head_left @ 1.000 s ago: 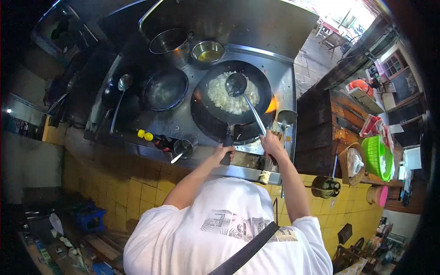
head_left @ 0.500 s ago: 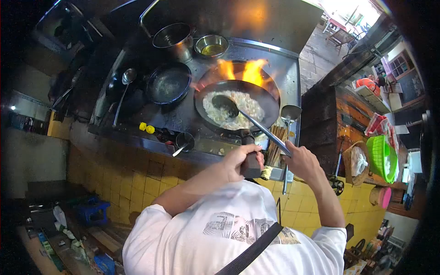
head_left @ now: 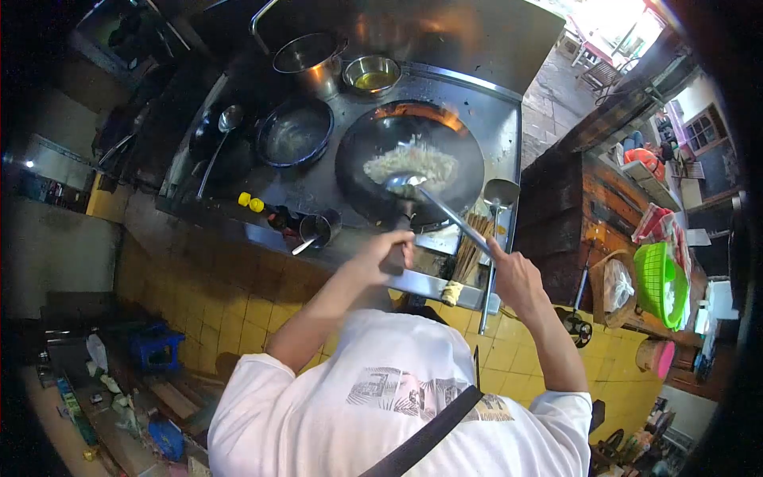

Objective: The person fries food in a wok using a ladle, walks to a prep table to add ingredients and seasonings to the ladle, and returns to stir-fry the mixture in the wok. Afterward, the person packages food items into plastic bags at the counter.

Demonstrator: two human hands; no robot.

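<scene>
Fingers wrapped round the dark handle of the wok (head_left: pixel 362 151), my left hand (head_left: pixel 388 253) is at the stove's front edge. The wok sits on the burner with pale chopped food (head_left: pixel 425 165) in it, blurred by motion. My right hand (head_left: pixel 513 274) is closed on the long metal handle of a ladle (head_left: pixel 455 215). The ladle's bowl is over the near side of the wok, at the edge of the food. An orange glow shows along the wok's far rim.
Left of the wok are a second dark pan (head_left: pixel 296 133), a pot (head_left: pixel 306 60) and another ladle (head_left: pixel 230 119). A steel bowl (head_left: pixel 371 75) holds yellow liquid. A bamboo brush (head_left: pixel 469 254) and a spatula (head_left: pixel 501 193) lie right. A yellow-capped bottle (head_left: pixel 278 219) lies beside a cup (head_left: pixel 320 228).
The wok has moved away from me, back onto the burner, and the tall flames behind it have shrunk to a glow. My left hand moved left and forward; the ladle's bowl is nearer the handle.
</scene>
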